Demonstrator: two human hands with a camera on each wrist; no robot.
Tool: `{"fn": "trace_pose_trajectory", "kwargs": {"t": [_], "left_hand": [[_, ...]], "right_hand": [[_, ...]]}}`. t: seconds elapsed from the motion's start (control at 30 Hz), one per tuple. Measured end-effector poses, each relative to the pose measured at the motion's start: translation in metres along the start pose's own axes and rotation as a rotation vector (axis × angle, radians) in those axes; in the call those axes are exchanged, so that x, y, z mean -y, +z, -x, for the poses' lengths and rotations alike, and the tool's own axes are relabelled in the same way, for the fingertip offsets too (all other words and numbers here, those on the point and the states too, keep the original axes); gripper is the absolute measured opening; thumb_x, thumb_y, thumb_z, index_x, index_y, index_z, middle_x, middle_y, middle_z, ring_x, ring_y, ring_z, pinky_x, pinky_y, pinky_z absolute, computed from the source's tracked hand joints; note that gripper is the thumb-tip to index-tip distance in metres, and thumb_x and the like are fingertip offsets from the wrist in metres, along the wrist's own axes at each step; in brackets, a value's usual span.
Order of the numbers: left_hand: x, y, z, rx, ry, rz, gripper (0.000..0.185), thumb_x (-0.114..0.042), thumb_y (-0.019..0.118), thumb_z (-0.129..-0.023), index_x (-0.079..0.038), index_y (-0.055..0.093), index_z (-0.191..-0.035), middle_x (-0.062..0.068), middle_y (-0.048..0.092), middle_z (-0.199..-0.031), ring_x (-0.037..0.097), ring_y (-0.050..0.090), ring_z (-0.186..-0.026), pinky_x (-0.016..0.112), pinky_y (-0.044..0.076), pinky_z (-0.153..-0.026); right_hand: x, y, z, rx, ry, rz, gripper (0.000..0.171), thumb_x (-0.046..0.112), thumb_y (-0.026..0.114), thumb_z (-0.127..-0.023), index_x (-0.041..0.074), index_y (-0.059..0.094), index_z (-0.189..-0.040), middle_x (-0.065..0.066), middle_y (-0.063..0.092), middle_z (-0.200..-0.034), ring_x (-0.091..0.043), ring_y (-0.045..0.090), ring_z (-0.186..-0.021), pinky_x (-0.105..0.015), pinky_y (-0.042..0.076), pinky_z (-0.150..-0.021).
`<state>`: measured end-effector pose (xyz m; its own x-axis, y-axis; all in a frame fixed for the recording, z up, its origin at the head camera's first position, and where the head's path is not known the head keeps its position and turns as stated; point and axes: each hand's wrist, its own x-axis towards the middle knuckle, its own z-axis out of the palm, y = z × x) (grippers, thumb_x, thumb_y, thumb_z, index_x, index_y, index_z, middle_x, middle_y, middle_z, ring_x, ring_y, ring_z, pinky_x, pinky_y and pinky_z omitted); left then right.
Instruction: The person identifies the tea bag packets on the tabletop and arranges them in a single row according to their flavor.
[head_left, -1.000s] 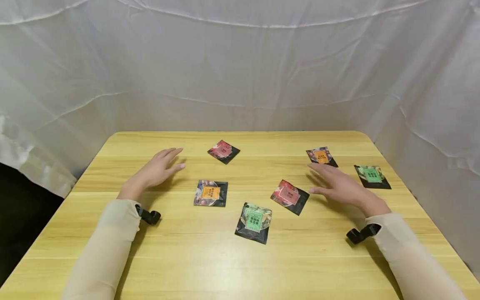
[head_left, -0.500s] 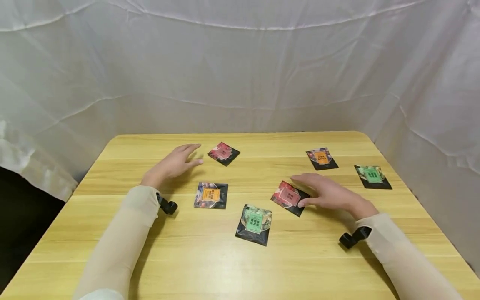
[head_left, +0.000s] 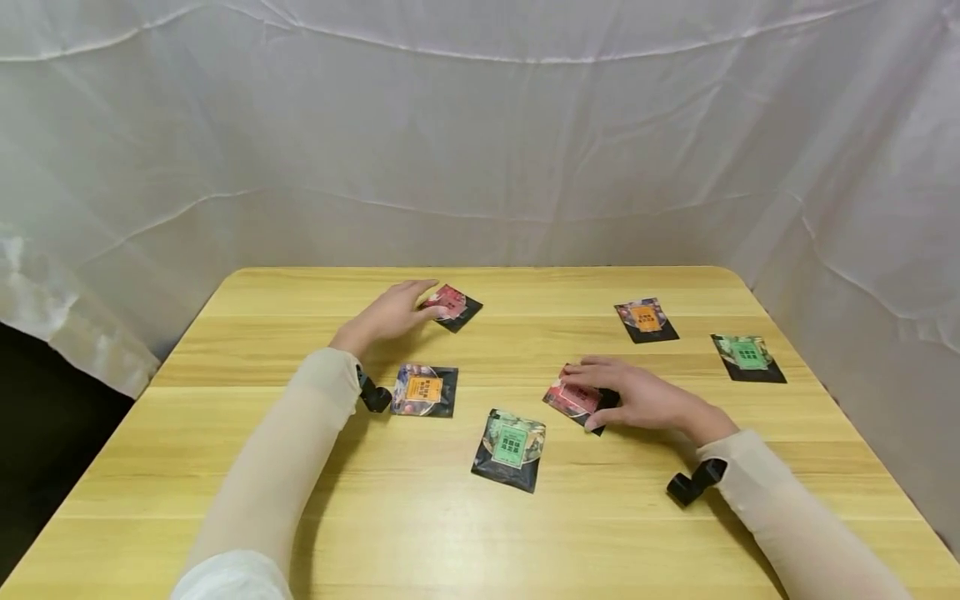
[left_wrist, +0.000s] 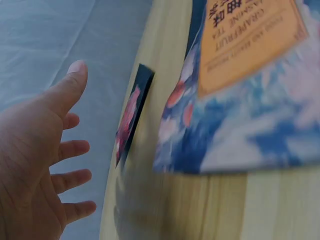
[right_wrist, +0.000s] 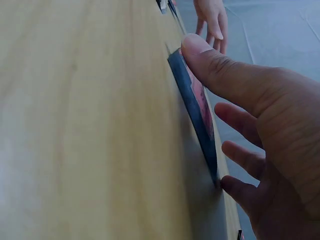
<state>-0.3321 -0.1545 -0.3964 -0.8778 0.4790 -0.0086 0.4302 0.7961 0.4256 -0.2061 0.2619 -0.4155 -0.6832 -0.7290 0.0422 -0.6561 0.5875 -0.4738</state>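
My left hand (head_left: 401, 307) reaches with straight fingers to a red tea sachet (head_left: 453, 302) at the back of the wooden table (head_left: 480, 533). Its fingertips are at the sachet's left corner. The left wrist view shows this hand (left_wrist: 40, 155) spread open, and the red sachet (left_wrist: 131, 117) lies just beyond it. My right hand (head_left: 600, 398) holds a second red sachet (head_left: 566, 398) near the middle, fingers over its top and thumb at its near edge. In the right wrist view that sachet (right_wrist: 197, 107) is tilted up off the table between the thumb and fingers of my right hand (right_wrist: 250, 115).
An orange-labelled sachet (head_left: 423, 389) lies beside my left wrist and a green one (head_left: 512, 442) lies in front of it. Another orange sachet (head_left: 646, 318) and another green one (head_left: 747, 354) lie at the right. White cloth walls the table on three sides.
My left hand has moved right and forward to the far red sachet. My right hand has drawn back left from the orange sachet and taken hold of the middle red sachet.
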Motion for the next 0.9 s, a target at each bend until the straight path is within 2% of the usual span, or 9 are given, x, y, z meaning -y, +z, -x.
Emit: {"fn": "trace_pose_trajectory", "kwargs": {"t": [0.3,0.53,0.77,0.9], "left_hand": [[-0.017,0.011,-0.024,0.019,-0.031,-0.065,0.077,-0.055,0.051,-0.097,-0.007,0.031,-0.154,0.019,0.031,-0.155,0.038,0.028,-0.142,0.05,0.022,-0.116],[-0.025,0.016,-0.03,0.042,-0.084,-0.083,0.081,-0.059,0.052,-0.095,-0.008,0.029,-0.154,0.019,0.029,-0.156,0.039,0.025,-0.142,0.051,0.022,-0.116],[-0.023,0.02,-0.033,0.07,-0.094,-0.102,0.084,-0.058,0.059,-0.092,-0.006,0.034,-0.152,0.019,0.033,-0.153,0.041,0.03,-0.139,0.051,0.026,-0.114],[-0.023,0.023,-0.033,0.081,-0.116,-0.137,0.086,-0.063,0.055,-0.091,-0.006,0.034,-0.152,0.019,0.033,-0.153,0.041,0.029,-0.138,0.052,0.026,-0.114]], "right_hand": [[0.0,0.003,0.0,0.0,-0.012,0.023,0.073,0.049,0.073,-0.082,0.017,0.051,-0.145,-0.006,0.042,-0.152,-0.036,0.031,-0.141,-0.059,0.028,-0.11],[-0.001,0.006,0.001,0.0,0.0,0.041,0.073,0.051,0.072,-0.083,0.018,0.052,-0.144,-0.004,0.041,-0.152,-0.033,0.031,-0.141,-0.057,0.03,-0.111],[0.001,0.006,0.001,0.002,0.017,0.033,0.072,0.051,0.071,-0.083,0.019,0.052,-0.144,-0.003,0.043,-0.151,-0.033,0.031,-0.142,-0.057,0.03,-0.11],[0.002,0.006,0.001,0.012,0.025,0.037,0.072,0.053,0.07,-0.083,0.019,0.052,-0.144,-0.003,0.042,-0.152,-0.033,0.031,-0.141,-0.058,0.03,-0.11]]}}
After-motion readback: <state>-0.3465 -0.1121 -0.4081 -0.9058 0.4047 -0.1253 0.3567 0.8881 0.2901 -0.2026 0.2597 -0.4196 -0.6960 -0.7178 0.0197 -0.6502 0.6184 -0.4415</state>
